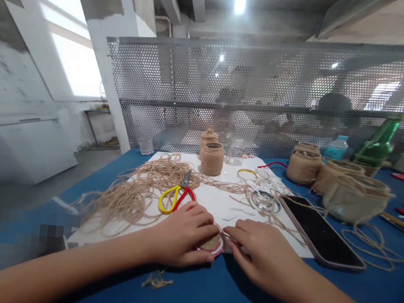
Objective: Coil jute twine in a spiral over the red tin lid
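My left hand (183,235) curls over a small round disc (213,244) wound with jute twine and edged in red and white, at the near edge of the white board (215,200). Its fingers are wrapped round the disc. My right hand (262,252) rests beside it on the right, fingertips pinched against the disc's rim. A tangle of jute twine (137,188) lies on the board to the left. Scissors (176,196) with one yellow and one red handle lie just beyond my left hand.
A black phone (319,229) lies right of the board on the blue table (209,295). Twine-wrapped jars (211,157) stand at the back, more wrapped jars (355,195) and a green bottle (377,144) at right. A perforated metal screen (264,95) separates people sitting beyond it.
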Demonstrator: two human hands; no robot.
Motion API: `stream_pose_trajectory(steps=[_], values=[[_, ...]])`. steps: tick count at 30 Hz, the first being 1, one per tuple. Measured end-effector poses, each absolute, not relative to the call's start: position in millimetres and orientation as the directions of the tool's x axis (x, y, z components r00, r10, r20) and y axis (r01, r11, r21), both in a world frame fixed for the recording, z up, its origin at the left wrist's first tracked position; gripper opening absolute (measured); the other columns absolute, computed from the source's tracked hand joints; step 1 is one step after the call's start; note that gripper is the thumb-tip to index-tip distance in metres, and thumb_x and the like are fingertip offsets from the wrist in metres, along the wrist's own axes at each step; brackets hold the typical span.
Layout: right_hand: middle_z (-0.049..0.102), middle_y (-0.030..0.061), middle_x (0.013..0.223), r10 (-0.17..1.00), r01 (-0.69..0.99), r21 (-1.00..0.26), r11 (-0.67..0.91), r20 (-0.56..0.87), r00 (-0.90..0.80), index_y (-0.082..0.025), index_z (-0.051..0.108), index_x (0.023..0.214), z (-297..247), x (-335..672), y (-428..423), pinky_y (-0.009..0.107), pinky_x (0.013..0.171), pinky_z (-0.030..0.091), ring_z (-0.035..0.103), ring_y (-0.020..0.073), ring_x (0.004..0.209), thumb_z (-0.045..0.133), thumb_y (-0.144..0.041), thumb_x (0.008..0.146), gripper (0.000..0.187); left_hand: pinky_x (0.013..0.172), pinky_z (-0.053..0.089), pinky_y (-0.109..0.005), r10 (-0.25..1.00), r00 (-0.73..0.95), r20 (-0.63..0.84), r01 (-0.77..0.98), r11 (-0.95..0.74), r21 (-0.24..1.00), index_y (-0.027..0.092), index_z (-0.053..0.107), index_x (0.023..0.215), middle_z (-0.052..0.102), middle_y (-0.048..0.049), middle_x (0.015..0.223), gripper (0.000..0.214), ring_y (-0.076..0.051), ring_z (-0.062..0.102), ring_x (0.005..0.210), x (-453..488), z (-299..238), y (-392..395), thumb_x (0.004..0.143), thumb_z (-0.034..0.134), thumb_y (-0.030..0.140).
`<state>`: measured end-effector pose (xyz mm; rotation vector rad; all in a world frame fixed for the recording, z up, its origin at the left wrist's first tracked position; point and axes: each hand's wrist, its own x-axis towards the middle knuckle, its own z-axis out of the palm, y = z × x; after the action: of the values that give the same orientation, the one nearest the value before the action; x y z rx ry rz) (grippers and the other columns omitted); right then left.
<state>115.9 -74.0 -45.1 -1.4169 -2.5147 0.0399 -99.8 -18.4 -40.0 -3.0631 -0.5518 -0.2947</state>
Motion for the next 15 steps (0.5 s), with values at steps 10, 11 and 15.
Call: stream_pose_trajectory(steps=[10,11,15], values=[[0.058,0.0011,0.079,0.836,0.827,-0.14,0.545,0.174,-0.521,-0.022,0.056,0.084,-45.3,116.6,-73.4,0.028,0.063,0.029,0.051,0.0152,0.071,0.039,-0.024,0.089,0.018,0.103,0.024,-0.041,0.346,0.928,0.139,0.333,-0.937,0.11,0.016,0.031,0.136,0.049,-0.012,0.126,0.077,-0.026,0.044,0.113,-103.6,-38.5,-16.9,0.068,0.061,0.034],[0.058,0.0011,0.079,0.836,0.827,-0.142,0.544,0.169,-0.522,-0.022,0.056,0.084,-45.4,116.7,-73.4,0.028,0.063,0.029,0.051,0.0153,0.071,0.039,-0.024,0.089,0.017,0.103,0.025,-0.041,0.352,0.926,0.136,0.338,-0.934,0.114,0.016,0.031,0.136,0.05,-0.0117,0.125,0.076,-0.026,0.045,0.111,-103.5,-38.9,-16.3,0.068,0.061,0.034],[0.06,0.0015,0.082,0.841,0.832,-0.141,0.536,0.17,-0.513,-0.024,0.059,0.093,-44.5,117.2,-73.1,0.029,0.066,0.03,0.053,0.0166,0.075,0.04,-0.025,0.089,0.019,0.097,0.029,-0.043,0.399,0.904,0.151,0.391,-0.917,0.081,0.018,0.035,0.135,0.054,-0.0117,0.117,0.075,-0.027,0.048,0.106,-102.1,-43.3,-13.9,0.073,0.059,0.053]])
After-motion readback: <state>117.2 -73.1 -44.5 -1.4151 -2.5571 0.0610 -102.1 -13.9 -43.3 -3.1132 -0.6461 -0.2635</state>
